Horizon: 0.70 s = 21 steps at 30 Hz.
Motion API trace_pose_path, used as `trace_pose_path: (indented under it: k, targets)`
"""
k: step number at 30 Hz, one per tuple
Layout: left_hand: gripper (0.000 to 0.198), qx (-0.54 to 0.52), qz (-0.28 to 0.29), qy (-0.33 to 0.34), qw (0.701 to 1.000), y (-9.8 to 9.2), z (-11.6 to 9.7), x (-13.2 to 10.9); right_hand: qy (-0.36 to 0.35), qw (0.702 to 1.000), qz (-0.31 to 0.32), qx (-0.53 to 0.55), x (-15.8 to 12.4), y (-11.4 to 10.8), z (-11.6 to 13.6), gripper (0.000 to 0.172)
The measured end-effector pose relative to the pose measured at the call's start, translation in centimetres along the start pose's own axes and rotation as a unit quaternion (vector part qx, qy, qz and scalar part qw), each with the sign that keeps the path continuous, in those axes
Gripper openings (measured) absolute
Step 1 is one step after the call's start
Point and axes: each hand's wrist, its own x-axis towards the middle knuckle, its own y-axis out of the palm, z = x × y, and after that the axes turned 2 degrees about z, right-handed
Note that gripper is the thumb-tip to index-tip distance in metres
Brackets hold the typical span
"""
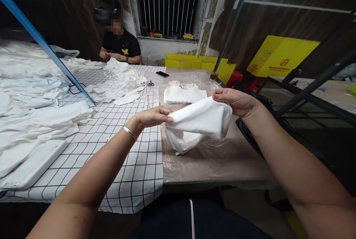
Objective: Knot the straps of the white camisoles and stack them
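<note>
A white cloth piece (pixel 198 118) is stretched between my two hands above the plastic-covered part of the table. My left hand (pixel 155 116), with a silver bangle at the wrist, pinches its left edge. At the upper right corner my right hand (pixel 235 101) has fingers closed on the same cloth. The lower part of the cloth hangs in a loose loop. Just behind it lies a stack of white pieces (pixel 183 95) with ruffled far edges.
White garments (pixel 122 79) pile on the checkered cloth (pixel 139 172), with more heaps at left. Small scissors (pixel 150 83) and a phone (pixel 162 74) lie farther back. A person (pixel 119 44) sits across the table. A blue pole (pixel 47 46) slants at left; yellow boxes (pixel 280 57) stand right.
</note>
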Motion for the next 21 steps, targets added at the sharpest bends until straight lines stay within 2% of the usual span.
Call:
trace_pose_path:
  k: [3, 5, 6, 7, 9, 10, 11, 12, 14, 16, 18, 20, 21]
  targets:
    - [0.033, -0.005, -0.005, -0.037, 0.999, -0.9, 0.1, -0.7, 0.026, 0.998, -0.031, -0.044, -0.1, -2.4, -2.2, 0.039]
    - [0.033, 0.032, -0.044, -0.068, 0.996, -1.2, 0.5, -0.5, 0.04, 0.993, -0.073, -0.088, 0.2, -3.6, -4.6, 0.039]
    - [0.034, 0.072, -0.084, -0.084, 0.99, -1.1, 1.0, -0.2, 0.043, 0.985, -0.113, -0.125, 0.3, -4.0, -5.9, 0.038]
    - [0.035, 0.128, -0.141, -0.098, 0.977, -0.7, 1.5, 0.0, 0.04, 0.969, -0.167, -0.177, 0.3, -4.3, -7.3, 0.037]
    - [0.04, 0.253, -0.275, -0.116, 0.92, 0.8, 3.0, 0.5, 0.021, 0.91, -0.283, -0.302, -0.1, -4.4, -10.1, 0.038]
    - [0.041, 0.304, -0.325, -0.12, 0.888, 1.9, 3.9, 0.6, 0.012, 0.878, -0.321, -0.354, -0.5, -4.1, -11.5, 0.039]
    - [0.042, 0.344, -0.349, -0.122, 0.863, 3.2, 4.9, 0.6, 0.007, 0.859, -0.336, -0.387, -1.2, -3.6, -12.8, 0.041]
    - [0.043, 0.378, -0.348, -0.119, 0.849, 4.7, 5.8, 0.5, 0.009, 0.855, -0.327, -0.403, -2.0, -2.9, -14.1, 0.042]
    - [0.047, 0.449, -0.301, -0.111, 0.834, 7.4, 7.7, 0.0, 0.029, 0.871, -0.265, -0.413, -3.8, -1.4, -16.3, 0.047]
    - [0.05, 0.527, -0.259, -0.115, 0.801, 9.4, 9.2, -0.8, 0.045, 0.874, -0.219, -0.431, -5.4, -0.2, -18.1, 0.051]
    - [0.042, 0.576, -0.24, -0.127, 0.771, 10.1, 10.2, -1.7, 0.041, 0.871, -0.209, -0.443, -6.7, 0.4, -19.2, 0.04]
    - [0.023, 0.591, -0.23, -0.14, 0.761, 9.9, 10.7, -2.6, 0.025, 0.878, -0.22, -0.423, -7.4, 0.2, -19.9, 0.017]
    - [0.018, 0.59, -0.228, -0.145, 0.761, 9.6, 10.8, -3.0, 0.016, 0.886, -0.228, -0.404, -7.6, -0.1, -20.0, 0.011]
